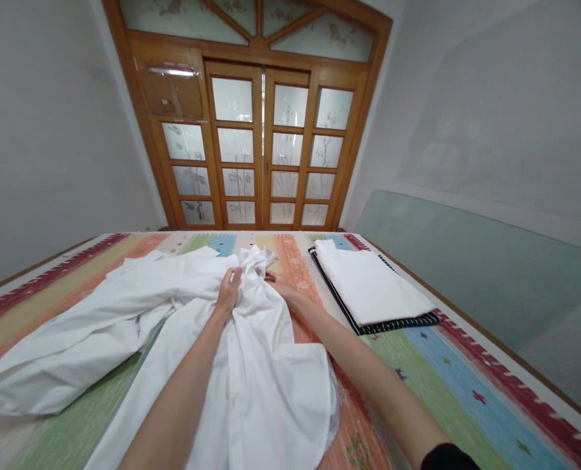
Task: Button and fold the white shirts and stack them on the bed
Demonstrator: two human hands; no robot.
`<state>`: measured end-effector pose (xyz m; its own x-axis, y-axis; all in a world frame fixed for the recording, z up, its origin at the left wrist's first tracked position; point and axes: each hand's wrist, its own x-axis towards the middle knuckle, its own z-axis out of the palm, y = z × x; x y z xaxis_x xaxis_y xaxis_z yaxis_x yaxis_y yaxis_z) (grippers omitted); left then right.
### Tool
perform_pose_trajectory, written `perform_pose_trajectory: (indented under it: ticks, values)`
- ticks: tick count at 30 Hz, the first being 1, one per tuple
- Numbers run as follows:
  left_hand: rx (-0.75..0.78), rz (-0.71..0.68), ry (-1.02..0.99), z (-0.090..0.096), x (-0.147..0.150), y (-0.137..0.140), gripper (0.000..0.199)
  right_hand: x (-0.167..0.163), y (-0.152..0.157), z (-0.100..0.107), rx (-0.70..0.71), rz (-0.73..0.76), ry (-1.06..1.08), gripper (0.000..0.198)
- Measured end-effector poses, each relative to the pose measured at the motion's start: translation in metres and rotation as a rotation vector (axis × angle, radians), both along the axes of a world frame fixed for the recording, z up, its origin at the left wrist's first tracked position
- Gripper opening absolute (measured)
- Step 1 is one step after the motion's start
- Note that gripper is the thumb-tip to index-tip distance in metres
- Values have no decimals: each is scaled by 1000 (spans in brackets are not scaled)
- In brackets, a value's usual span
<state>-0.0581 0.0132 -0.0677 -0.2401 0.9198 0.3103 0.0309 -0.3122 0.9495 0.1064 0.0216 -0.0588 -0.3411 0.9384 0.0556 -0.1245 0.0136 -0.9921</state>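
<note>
A white shirt [261,365] lies spread over the striped bedspread [300,251], its body toward me and a long sleeve [89,326] reaching out to the left. Its upper end is bunched up in the middle. My left hand [229,287] is closed on the gathered cloth from the left side. At the right edge of the same bunch is my right hand [277,282], its fingers curled at the fabric and partly hidden by it. The cloth between the two hands is creased and slightly raised.
Folded white and black-striped cloths [373,284] lie stacked on the right of the bed. A pale green panel [476,261] runs along the right wall. Wooden doors with glass panes [264,143] stand beyond the bed's far edge.
</note>
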Motion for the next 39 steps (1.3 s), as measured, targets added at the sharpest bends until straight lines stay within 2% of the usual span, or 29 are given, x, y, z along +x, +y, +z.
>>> perform_pose_trajectory:
  ticks: [4, 8, 11, 15, 18, 22, 30, 36, 39]
  values:
    - [23, 9, 94, 6, 1, -5, 36, -8, -1, 1, 89, 112, -16, 43]
    - [-125, 34, -80, 7, -2, -3, 31, -6, -2, 1, 199, 103, -13, 44]
    - [-254, 19, -242, 5, -3, 0, 28, -4, 0, 1, 273, -33, -125, 35]
    - [-283, 17, -418, 3, -3, 3, 22, -2, 8, 2, 326, -298, -451, 18]
    - [-286, -11, -536, 2, -4, 5, 20, 2, 13, 6, 390, -374, -600, 17]
    - [-312, -180, -658, 4, -8, 3, 27, 10, 17, 21, 415, -403, -739, 19]
    - [-334, -350, -577, 9, -20, -3, 35, 33, 23, 63, 517, -404, -1097, 23]
    - [-339, -278, -555, 4, -24, 1, 31, 52, 23, 85, 606, -477, -1365, 26]
    - [-348, -271, -563, 1, -26, 2, 34, 58, 20, 85, 622, -388, -1426, 36]
